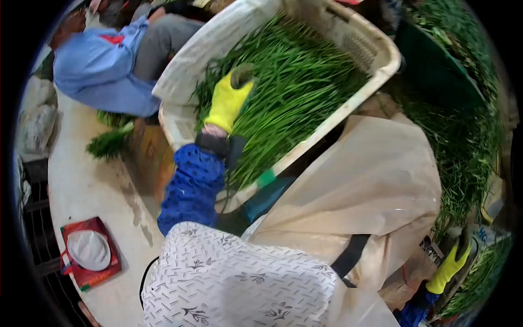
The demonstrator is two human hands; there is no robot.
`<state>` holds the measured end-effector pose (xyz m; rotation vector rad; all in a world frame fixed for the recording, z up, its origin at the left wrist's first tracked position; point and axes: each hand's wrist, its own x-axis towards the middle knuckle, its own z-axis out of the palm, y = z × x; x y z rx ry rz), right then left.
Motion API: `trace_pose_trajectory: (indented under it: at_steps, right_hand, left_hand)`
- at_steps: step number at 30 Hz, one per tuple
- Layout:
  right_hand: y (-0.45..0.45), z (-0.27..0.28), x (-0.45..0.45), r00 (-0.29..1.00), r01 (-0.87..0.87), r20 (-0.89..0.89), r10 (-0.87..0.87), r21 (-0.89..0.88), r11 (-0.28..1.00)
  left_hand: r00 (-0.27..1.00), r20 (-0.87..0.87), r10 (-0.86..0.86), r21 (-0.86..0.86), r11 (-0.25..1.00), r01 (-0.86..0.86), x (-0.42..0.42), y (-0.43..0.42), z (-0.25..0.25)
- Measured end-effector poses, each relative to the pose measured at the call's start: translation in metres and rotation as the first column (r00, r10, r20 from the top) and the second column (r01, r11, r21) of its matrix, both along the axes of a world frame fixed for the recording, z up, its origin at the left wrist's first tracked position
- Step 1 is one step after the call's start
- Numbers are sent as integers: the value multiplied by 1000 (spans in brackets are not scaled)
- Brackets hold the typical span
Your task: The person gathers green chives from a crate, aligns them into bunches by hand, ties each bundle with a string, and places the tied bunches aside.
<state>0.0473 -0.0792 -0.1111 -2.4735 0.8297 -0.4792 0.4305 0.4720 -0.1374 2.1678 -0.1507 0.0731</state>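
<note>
My left hand [231, 98], in a yellow glove with a grey palm side, is over long green leafy stalks [305, 82] in a large white plastic basket [327, 131]. Its thumb and fingers are apart in a curve, with nothing visibly gripped. At the lower right, my right hand [453, 264], gloved the same way, is beside another pile of greens [482, 278]. Its thumb and fingers are spread, and no held item shows between them. Blue sleeves cover both my arms.
A person in a light blue top [103, 68] sits at the upper left. A small bunch of greens [109, 143] lies on the pale floor [103, 191]. Lower left, a white round item [89, 250] rests on a red box [113, 261]. More greens [463, 163] are heaped at the right.
</note>
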Motion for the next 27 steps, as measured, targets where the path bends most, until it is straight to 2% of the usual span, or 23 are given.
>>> trace_pose_trajectory:
  at_steps: [1, 2, 3, 4, 5, 6, 9, 10, 11, 13, 14, 15, 16, 18, 20, 21, 22, 23, 24, 26, 27]
  right_hand:
    - [8, 8, 32, 996, -87, 30, 86, 19, 996]
    - [15, 15, 64, 983, -174, 61, 172, 39, 984]
    - [23, 20, 90, 953, -286, 125, 275, 79, 955]
    - [27, 25, 114, 937, -346, 48, 347, -25, 938]
    - [33, 26, 139, 880, -470, 88, 466, 26, 882]
    - [45, 29, 164, 848, -528, 50, 527, 2, 849]
    - [134, 50, 251, 657, -753, 9, 754, 27, 657]
    - [154, 61, 279, 501, -864, -141, 854, -28, 503]
    - [183, 63, 298, 447, -894, -180, 876, -60, 444]
    - [230, 59, 325, 339, -937, -114, 934, 53, 346]
    - [251, 55, 338, 249, -967, -111, 962, 28, 254]
    - [272, 51, 347, 159, -987, -107, 981, 4, 160]
    - [286, 48, 350, 105, -994, -136, 985, -25, 102]
    - [313, 42, 356, 10, -998, -185, 983, -61, -1]
    - [332, 33, 356, -40, -999, -259, 965, -10, -44]
    - [341, 30, 355, -69, -998, -290, 955, 16, -67]
    - [353, 29, 355, -106, -994, -338, 935, 19, -105]
    - [365, 24, 355, -123, -992, -310, 943, 13, -125]
    - [377, 19, 355, -139, -990, -286, 948, 5, -144]
    - [406, 8, 358, -172, -978, -296, 940, -66, -200]
    - [423, 4, 360, -216, -970, -321, 922, -40, -242]
  left_hand:
    - [999, -9, 42, 83, 996, -41, 7, 27, -5]
    - [998, -12, 56, 333, 942, -49, 6, 54, -9]
    - [984, -118, 132, 503, 862, -55, -1, 74, -13]
    - [949, -219, 226, 652, 757, -30, -10, 94, -18]
    - [898, -294, 326, 773, 634, 24, -15, 115, -23]
    - [905, -277, 323, 787, 617, 20, -27, 148, -45]
    - [768, -474, 431, 673, 740, 1, -59, 175, -52]
    - [735, -467, 491, 704, 710, -27, -66, 203, -87]
    - [827, -416, 378, 569, 818, -87, -75, 211, -104]
    - [825, -422, 376, 606, 794, -52, -71, 191, -104]
    - [800, -518, 304, 470, 882, -31, -68, 199, -123]
    - [802, -517, 300, 413, 908, -73, -69, 213, -159]
    - [830, -472, 297, 552, 834, 15, -68, 213, -164]
    - [850, -445, 281, 616, 786, 63, -61, 198, -158]
    - [824, -488, 289, 496, 868, -10, -67, 162, -112]
    - [822, -523, 226, 540, 834, 114, -76, 145, -96]
    - [835, -517, 187, 572, 802, 175, -87, 134, -89]
    - [848, -509, 148, 604, 763, 230, -95, 129, -86]
    - [865, -477, 154, 566, 807, 169, -104, 132, -90]
    - [840, -542, 13, 339, 918, 205, -106, 139, -99]
    - [825, -562, -64, 214, 952, 220, -109, 142, -103]
